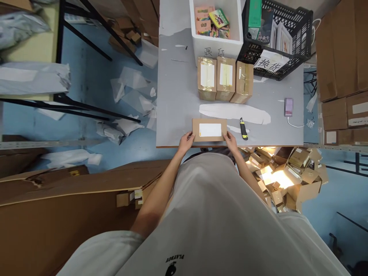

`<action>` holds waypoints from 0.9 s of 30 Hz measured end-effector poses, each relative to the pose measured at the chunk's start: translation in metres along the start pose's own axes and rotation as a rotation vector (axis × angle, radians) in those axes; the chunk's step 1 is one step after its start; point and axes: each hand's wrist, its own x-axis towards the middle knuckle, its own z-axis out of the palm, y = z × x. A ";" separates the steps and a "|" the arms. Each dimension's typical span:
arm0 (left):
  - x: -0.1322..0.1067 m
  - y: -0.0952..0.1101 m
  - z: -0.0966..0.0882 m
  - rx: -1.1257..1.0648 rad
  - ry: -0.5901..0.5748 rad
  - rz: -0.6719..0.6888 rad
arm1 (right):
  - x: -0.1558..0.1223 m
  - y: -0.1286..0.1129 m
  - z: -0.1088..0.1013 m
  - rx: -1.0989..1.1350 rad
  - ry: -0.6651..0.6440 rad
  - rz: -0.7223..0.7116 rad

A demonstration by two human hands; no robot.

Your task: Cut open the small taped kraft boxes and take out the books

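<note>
A small cardboard box [210,121] with a white label lies at the near edge of the grey worktop [175,92], its short ends clamped between the left hand [186,142] and the right hand [231,142]. Just to its right rests one black-and-yellow utility knife [243,128]; farther right lies one phone [288,107] with a white cable [294,125]. Beyond the small box, a long white patch [234,114] crosses the surface, and behind this three taped cartons [225,79] stand side by side, in front of the white bin [230,46]. On the floor, crumpled wrapping [132,78] is scattered to the left and a heap of cartons [299,158], too jumbled to count, lies to the right. Of the containers, the white bin holds several colourful packs [219,18], partly overlapping; the black crate [293,65], bearing one handwritten paper sign [271,61], holds one green box [255,17], one dark book [266,27] and several pale upright items [283,38]. At lower left, a large open carton [86,184] contains at least two small boxes [125,199].
</note>
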 end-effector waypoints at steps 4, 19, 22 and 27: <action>-0.002 -0.011 -0.005 -0.093 0.001 -0.055 | -0.004 0.016 -0.004 -0.018 0.078 0.076; -0.025 0.019 -0.026 -0.004 0.056 0.160 | -0.014 -0.008 -0.015 -0.006 0.082 -0.097; -0.023 0.030 -0.032 -0.004 0.063 0.245 | -0.004 -0.023 -0.019 -0.007 0.108 -0.137; -0.016 0.027 -0.030 0.006 0.054 0.179 | 0.009 -0.022 -0.014 -0.055 0.085 -0.101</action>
